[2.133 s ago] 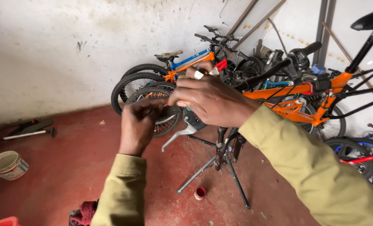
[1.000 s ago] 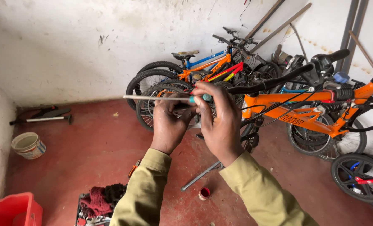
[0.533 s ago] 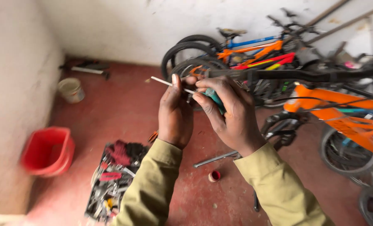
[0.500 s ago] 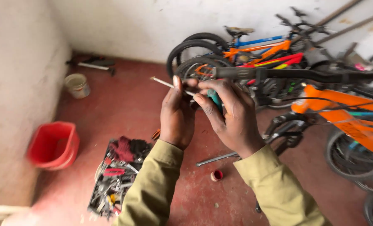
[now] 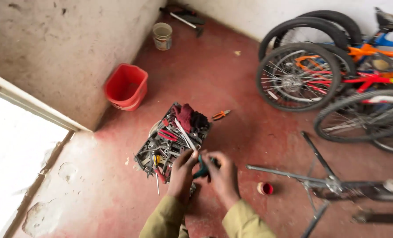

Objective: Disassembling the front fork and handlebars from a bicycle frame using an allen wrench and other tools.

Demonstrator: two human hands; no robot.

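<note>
While both hands [image 5: 203,174] grip a teal-handled tool [image 5: 201,167], tool tray [image 5: 161,147] below (red bucket [image 5: 126,86] nearby)

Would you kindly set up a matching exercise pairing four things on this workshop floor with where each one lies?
Things:
1. red bucket
2. orange-handled pliers
3. small red cap
4. pale tin

Places:
A. on the floor just right of the tray of tools
B. far along the left wall, near the corner
C. against the left wall, left of the tray
D. beside the grey stand leg, right of the right hand

Pairs: 1-C, 2-A, 3-D, 4-B
</note>
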